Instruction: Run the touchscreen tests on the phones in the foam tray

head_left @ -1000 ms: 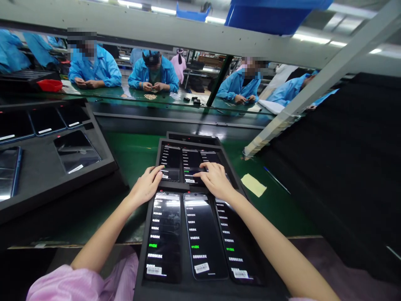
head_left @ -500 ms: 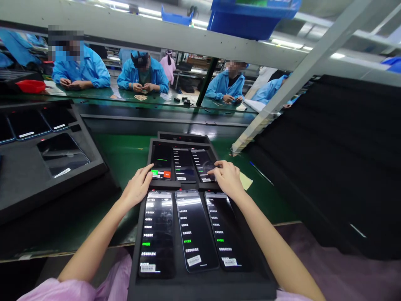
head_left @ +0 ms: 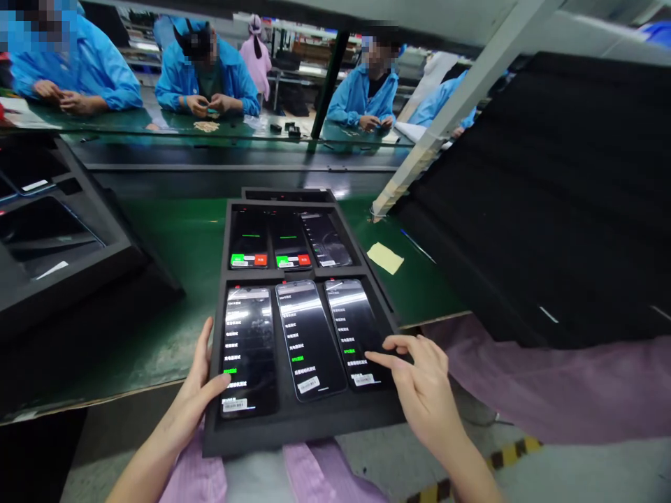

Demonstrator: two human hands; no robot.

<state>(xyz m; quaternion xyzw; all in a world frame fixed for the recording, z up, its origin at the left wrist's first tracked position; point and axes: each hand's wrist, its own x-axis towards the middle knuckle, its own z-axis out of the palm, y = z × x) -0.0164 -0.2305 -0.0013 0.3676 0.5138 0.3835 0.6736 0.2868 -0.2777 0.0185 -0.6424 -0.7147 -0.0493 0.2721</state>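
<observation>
A black foam tray [head_left: 309, 425] holds two rows of three phones with lit screens. My left hand [head_left: 202, 388] rests at the tray's near left edge, thumb touching the near-left phone [head_left: 248, 349] by its lower corner. My right hand [head_left: 419, 384] hovers at the near right, index finger on the lower part of the near-right phone [head_left: 354, 328]. The near-middle phone [head_left: 308, 337] lies between them. In the far row, two phones [head_left: 249, 241] show green and red buttons; the third [head_left: 326, 239] shows a list.
Another black tray [head_left: 63, 265] with phones sits raised at the left. A big black foam stack [head_left: 550, 195] fills the right. A yellow note [head_left: 385, 257] lies on the green belt [head_left: 172, 237]. Several people in blue coats work across the line.
Both hands have pulled back from the far row to the near row. The far-middle phone now also shows green and red buttons. The view has tilted down.
</observation>
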